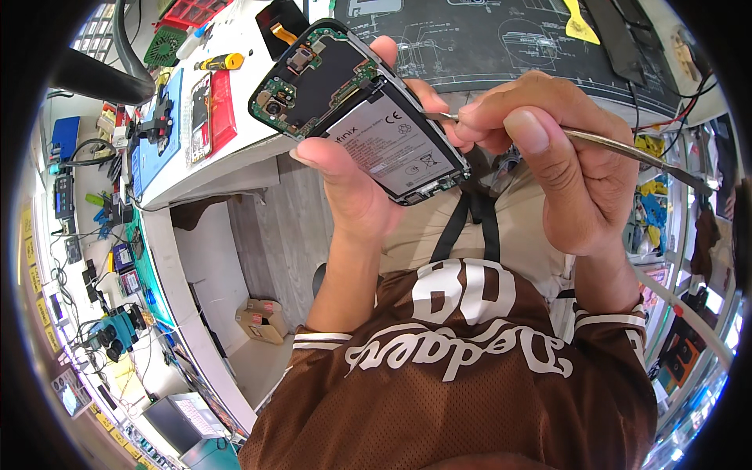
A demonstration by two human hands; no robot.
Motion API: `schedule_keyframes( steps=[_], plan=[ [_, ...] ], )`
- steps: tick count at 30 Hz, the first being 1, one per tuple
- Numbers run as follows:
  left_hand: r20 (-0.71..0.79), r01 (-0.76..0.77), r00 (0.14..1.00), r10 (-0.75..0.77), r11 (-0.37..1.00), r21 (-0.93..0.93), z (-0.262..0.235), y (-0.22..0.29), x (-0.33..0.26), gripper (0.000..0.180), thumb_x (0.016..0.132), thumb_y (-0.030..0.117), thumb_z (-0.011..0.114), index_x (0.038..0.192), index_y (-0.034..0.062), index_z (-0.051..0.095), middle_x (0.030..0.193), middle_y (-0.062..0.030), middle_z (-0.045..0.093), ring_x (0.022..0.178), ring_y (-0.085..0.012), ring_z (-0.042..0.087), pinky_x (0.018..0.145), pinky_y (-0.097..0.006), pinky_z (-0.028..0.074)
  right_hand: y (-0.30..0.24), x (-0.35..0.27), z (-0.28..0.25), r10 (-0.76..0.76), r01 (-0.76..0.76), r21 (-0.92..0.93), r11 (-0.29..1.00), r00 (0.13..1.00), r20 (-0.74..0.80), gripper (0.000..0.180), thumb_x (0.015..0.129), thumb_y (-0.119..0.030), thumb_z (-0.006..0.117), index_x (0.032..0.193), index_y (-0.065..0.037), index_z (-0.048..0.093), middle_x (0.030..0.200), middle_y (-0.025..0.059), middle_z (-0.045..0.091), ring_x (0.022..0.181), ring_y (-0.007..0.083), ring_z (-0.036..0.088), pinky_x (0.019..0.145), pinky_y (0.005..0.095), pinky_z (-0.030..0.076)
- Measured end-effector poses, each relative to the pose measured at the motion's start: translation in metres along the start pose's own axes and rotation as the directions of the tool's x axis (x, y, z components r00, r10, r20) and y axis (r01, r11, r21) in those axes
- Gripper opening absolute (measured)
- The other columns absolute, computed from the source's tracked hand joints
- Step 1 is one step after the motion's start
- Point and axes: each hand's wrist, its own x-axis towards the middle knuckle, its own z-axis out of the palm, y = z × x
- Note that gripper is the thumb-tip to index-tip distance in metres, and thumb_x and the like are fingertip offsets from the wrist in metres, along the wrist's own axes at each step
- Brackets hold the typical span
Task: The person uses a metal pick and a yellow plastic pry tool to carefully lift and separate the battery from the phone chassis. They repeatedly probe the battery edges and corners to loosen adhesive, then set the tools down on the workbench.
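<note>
My left hand (pixel 356 192) grips an opened smartphone (pixel 356 110) with its back cover off, showing a white-labelled battery (pixel 395 145) and a green circuit board around the camera. The thumb presses on the battery's lower left side and the fingers wrap behind the right edge. My right hand (pixel 560 164) pinches metal tweezers (pixel 627 149), whose tips touch the phone's right edge near the battery. The phone is held up above my lap, in front of the workbench.
A white workbench (pixel 235 141) lies behind the phone, with a dark repair mat (pixel 501 43), a red phone case (pixel 221 106), a yellow-handled screwdriver (pixel 222 61) and a yellow pry pick (pixel 580 27). Shelves of tools and cables run along the left. A small cardboard box (pixel 262 319) sits on the floor.
</note>
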Motion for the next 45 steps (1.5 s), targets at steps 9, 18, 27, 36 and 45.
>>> schedule_keyframes(
  steps=[9,18,27,36,45],
  plan=[
    [-0.129,-0.02,0.991,0.037,0.991,0.132,0.008,0.001,0.005,0.102,0.084,0.086,0.049,0.153,0.012,0.04,0.107,-0.0126,0.067,0.096,-0.0238,0.068,0.084,-0.037,0.058,0.007,0.004,0.004,-0.229,0.225,-0.254,0.941,0.973,0.014,0.026,0.106,-0.014,0.053,0.107,0.005,0.071,0.096,0.0149,0.074,0.082,0.0184,0.067,0.074,0.0295,0.053],
    [0.034,-0.124,0.992,0.123,0.992,0.014,-0.013,0.014,0.008,0.097,0.084,0.086,0.05,0.154,0.0205,0.034,0.119,-0.0126,0.066,0.1,-0.0361,0.07,0.09,-0.058,0.058,0.007,-0.01,0.003,-0.309,0.302,-0.296,0.906,0.951,0.026,0.021,0.102,-0.01,0.056,0.11,0.004,0.069,0.099,0.0165,0.074,0.085,0.0263,0.069,0.078,0.0365,0.055],
    [0.175,-0.176,0.967,0.184,0.982,-0.06,-0.009,0.013,0.008,0.096,0.086,0.083,0.051,0.156,0.0212,0.029,0.129,-0.0172,0.062,0.112,-0.0394,0.067,0.097,-0.061,0.055,0.01,-0.005,0.011,-0.447,0.44,-0.326,0.837,0.893,0.059,0.02,0.102,-0.009,0.055,0.109,0.003,0.068,0.102,0.0169,0.073,0.086,0.0289,0.071,0.07,0.0367,0.058],
    [0.206,-0.233,0.949,0.239,0.971,-0.053,-0.006,0.013,0.005,0.098,0.087,0.084,0.048,0.158,0.0198,0.027,0.133,-0.0176,0.06,0.113,-0.0405,0.066,0.096,-0.062,0.055,0.007,-0.007,0.016,-0.442,0.435,-0.287,0.853,0.896,0.043,0.017,0.101,-0.01,0.058,0.109,0.002,0.068,0.1,0.0179,0.073,0.083,0.028,0.07,0.068,0.0358,0.058],
    [0.178,-0.2,0.962,0.208,0.978,-0.061,-0.002,0.009,0.003,0.099,0.087,0.085,0.046,0.159,0.0207,0.027,0.131,-0.0176,0.061,0.111,-0.0408,0.067,0.093,-0.061,0.057,0.008,-0.01,0.015,-0.458,0.443,-0.295,0.846,0.889,0.021,0.019,0.099,-0.001,0.052,0.106,0.005,0.069,0.097,0.0183,0.072,0.08,0.0268,0.07,0.066,0.0345,0.057]
  ],
)
